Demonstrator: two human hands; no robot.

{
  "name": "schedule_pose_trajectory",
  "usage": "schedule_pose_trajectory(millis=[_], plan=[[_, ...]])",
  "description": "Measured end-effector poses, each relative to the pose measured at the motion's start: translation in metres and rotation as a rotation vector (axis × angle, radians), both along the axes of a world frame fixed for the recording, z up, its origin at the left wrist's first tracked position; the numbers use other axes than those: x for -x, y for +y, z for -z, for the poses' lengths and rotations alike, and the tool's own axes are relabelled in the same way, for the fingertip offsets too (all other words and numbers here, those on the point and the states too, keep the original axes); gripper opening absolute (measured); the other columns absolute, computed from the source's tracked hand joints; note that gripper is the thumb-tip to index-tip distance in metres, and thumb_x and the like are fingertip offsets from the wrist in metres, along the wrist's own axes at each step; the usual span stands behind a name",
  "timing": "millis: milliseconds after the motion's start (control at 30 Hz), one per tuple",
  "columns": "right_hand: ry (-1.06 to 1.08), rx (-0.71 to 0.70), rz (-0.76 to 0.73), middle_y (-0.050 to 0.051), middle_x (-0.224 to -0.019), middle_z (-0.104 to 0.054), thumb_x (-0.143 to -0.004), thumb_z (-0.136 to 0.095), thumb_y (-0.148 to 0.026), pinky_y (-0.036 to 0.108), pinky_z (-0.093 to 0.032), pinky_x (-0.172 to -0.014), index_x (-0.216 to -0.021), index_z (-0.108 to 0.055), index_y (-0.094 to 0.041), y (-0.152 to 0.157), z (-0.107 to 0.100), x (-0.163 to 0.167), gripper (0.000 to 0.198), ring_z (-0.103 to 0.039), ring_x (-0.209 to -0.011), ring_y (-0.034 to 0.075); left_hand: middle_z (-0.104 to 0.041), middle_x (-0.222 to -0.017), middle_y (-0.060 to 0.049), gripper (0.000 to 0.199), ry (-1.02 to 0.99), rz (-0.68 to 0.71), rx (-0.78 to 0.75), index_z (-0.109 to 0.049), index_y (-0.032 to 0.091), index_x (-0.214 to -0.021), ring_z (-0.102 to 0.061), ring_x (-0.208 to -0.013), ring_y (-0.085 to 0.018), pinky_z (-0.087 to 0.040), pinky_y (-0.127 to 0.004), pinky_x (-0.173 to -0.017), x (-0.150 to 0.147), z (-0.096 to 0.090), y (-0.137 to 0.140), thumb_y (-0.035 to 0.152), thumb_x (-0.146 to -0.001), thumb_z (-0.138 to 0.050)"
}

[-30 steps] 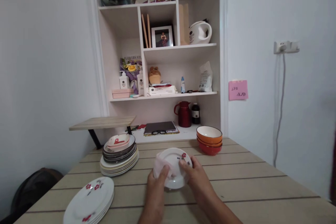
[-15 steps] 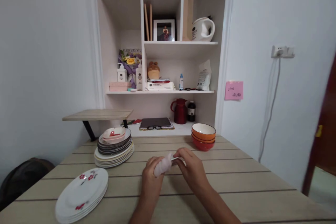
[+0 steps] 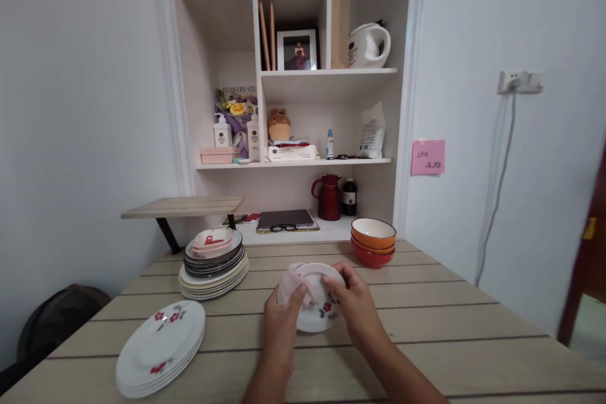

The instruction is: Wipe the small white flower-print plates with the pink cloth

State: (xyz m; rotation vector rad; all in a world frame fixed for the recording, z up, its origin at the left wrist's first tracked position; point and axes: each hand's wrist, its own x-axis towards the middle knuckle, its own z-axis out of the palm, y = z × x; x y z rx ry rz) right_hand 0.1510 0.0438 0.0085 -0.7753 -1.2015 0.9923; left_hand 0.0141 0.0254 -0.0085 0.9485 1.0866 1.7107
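Between both hands' grip (image 3: 316, 306): plate (image 3: 322, 315), cloth (image 3: 296, 279)

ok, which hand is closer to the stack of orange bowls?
Right. The right hand grips the small plate on the side facing the orange bowls, which sit beyond it. The left hand, pressing the pink cloth on the plate, is farther away.

Pale slatted wooden table (image 3: 426, 328) fills the lower frame: flowered white plates (image 3: 160, 348) stacked lower left, a mixed plate stack (image 3: 214, 265) behind them, orange and red bowls (image 3: 374, 242) nested at centre right.
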Motion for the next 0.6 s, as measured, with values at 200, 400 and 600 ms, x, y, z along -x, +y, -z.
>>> schedule_pose_trajectory(millis=[200, 400, 600], plan=[[0.281, 0.137, -0.026, -0.007, -0.057, -0.053, -0.067, -0.075, -0.04, 0.021, -0.032, -0.043, -0.074, -0.051, -0.022, -0.004, 0.003, 0.014, 0.031, -0.041, -0.046, 0.01, -0.075, -0.081, -0.011, 0.06, -0.081, 0.016, 0.01, -0.07, 0.008, -0.102, -0.069, -0.069, -0.023, -0.052, -0.028, -0.06, -0.002, 0.004, 0.001, 0.052, -0.063, -0.079], [0.298, 0.176, -0.133, -0.003, -0.064, -0.059, -0.07, -0.072, -0.04, 0.024, -0.038, -0.05, -0.078, -0.052, -0.021, 0.0, 0.009, 0.014, 0.029, -0.05, -0.052, 0.013, -0.074, -0.079, -0.011, 0.057, -0.111, -0.011, 0.01, -0.069, 0.008, -0.1, -0.068, -0.066, -0.022, -0.053, -0.029, -0.059, 0.001, 0.005, 0.003, 0.049, -0.062, -0.081], [-0.325, -0.186, 0.088, 0.0, -0.082, -0.063, -0.078, -0.063, -0.029, 0.029, -0.044, -0.067, -0.089, -0.058, -0.022, 0.002, -0.004, -0.008, 0.014, -0.057, -0.074, 0.019, -0.074, -0.079, -0.007, 0.044, 0.117, -0.036, -0.057, -0.072, 0.011, -0.093, -0.067, -0.071, -0.022, -0.054, -0.03, -0.065, 0.001, 0.001, 0.003, 0.039, -0.06, -0.081]])
